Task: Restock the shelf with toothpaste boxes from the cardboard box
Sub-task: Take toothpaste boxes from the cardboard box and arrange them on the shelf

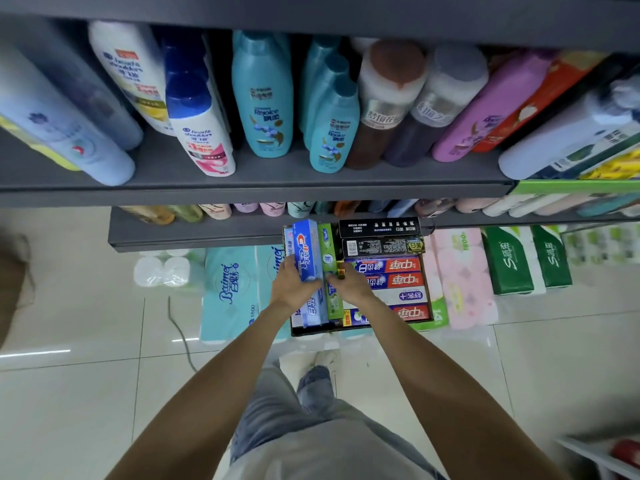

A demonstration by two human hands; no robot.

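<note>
Above the cardboard box, a blue toothpaste box is gripped by the left hand; a green toothpaste box is pinched by the right hand.

— We see glossy printed card on the blue toothpaste box, and matt dark grey metal on the far shelf.

— We also see shiny plastic teal shampoo bottles and polished, reflective pale floor tiles.

Above cardboard box: the lower shelf edge overhangs its far end.
Inside box: toothpaste boxes fill it edge to edge.
Sides: tissue packs left, pink pack right.
Near side: bare floor.
</note>
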